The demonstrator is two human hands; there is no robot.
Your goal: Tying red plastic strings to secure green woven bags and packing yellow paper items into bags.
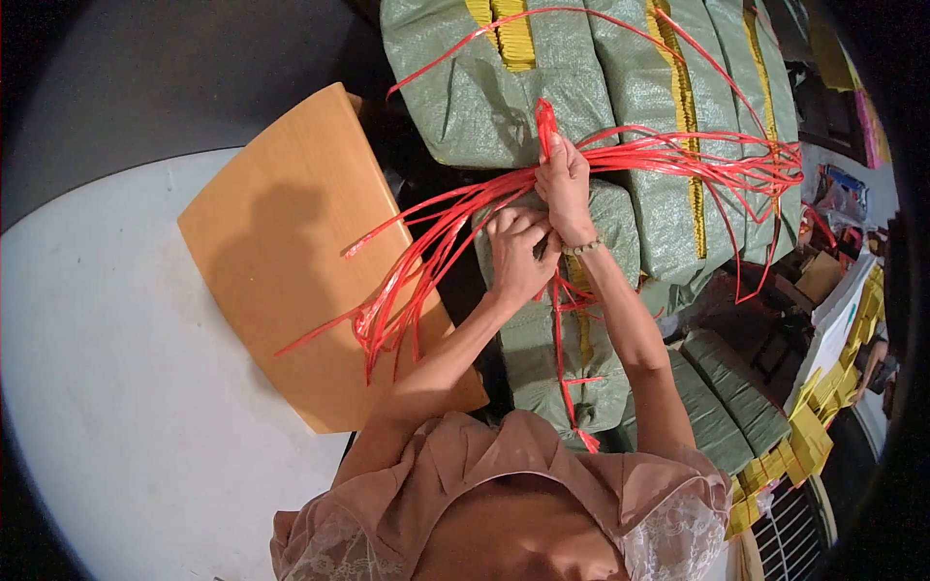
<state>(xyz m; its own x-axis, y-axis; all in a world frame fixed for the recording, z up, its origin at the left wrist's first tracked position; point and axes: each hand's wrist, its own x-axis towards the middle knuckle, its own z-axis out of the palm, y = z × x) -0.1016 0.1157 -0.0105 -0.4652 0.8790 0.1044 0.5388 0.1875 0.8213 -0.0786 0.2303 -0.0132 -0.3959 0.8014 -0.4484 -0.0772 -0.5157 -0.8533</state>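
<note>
A thick bundle of shiny red plastic twine [668, 155] stretches sideways in front of me, its loose ends hanging at both sides. My right hand [565, 189], with a beaded bracelet at the wrist, is closed around the middle of the bundle, and a folded red tip sticks up above the fist. Just below and to the left, my left hand [521, 254] has its fingers curled and pinches red twine beside the right wrist. Behind and beneath both hands, a green woven sack [523, 358] stands with a red strand running down it to a tied end.
Large green woven bales [659, 203] with yellow contents showing through slits stand at the far side. At left, a tan wooden board [291, 252] lies beside a white surface [107, 339]. Yellow stacks [804, 441] and more green bales [727, 397] are at right.
</note>
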